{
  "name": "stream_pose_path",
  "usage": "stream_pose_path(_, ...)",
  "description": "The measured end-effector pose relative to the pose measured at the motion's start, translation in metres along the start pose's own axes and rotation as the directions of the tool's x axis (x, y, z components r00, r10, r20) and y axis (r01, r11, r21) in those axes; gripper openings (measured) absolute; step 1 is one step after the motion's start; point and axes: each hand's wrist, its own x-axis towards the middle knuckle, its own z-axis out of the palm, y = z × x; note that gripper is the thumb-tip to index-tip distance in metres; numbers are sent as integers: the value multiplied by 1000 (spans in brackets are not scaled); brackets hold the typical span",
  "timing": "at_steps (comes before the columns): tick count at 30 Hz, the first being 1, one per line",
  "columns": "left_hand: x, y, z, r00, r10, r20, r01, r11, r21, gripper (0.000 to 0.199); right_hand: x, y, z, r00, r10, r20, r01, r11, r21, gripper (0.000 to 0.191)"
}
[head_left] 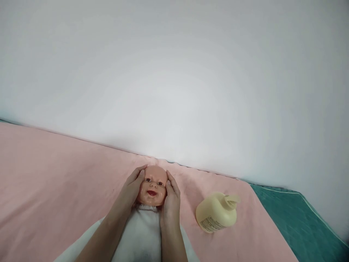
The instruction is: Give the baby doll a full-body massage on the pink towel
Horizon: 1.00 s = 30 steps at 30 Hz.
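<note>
A baby doll [153, 187] lies face up with its head toward the wall, dressed in a white garment [140, 233]. Against the left side of its head, as I see it, rests my left hand [134, 185], fingers curved along the temple. My right hand [172, 193] cups the opposite side in the same way, so the head sits between both palms. To the right stands a pale yellow pump bottle [216, 213] with printed text low on its side; neither hand touches it.
A pink cloth [54, 174] covers the surface beneath the doll and bottle. At the right, a green quilted cover [302, 218] shows past the cloth's edge. A plain white wall [174, 80] rises directly behind.
</note>
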Motion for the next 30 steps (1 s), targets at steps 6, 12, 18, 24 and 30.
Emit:
stream_pose_path(6,-15,16,8,998,45,40,-50,992,120,52,-6,-8,7,1000,-15,-3,15,996,-93,52)
stream_pose_path(12,-19,23,11,999,53,-12,-47,957,286,54,-9,-11,9,1000,-12,-27,7,984,-177,58)
stream_pose_path(18,-15,17,8,998,61,-12,-55,960,275,52,-12,-16,9,1000,29,-7,-29,990,-136,52)
stream_pose_path(24,-9,7,5,999,44,14,-46,993,110,49,-5,-9,3,999,25,27,-23,998,-63,47)
stream_pose_path(30,-7,3,2,1000,28,8,-28,999,25,49,-1,-1,-3,1000,0,31,0,1000,-4,44)
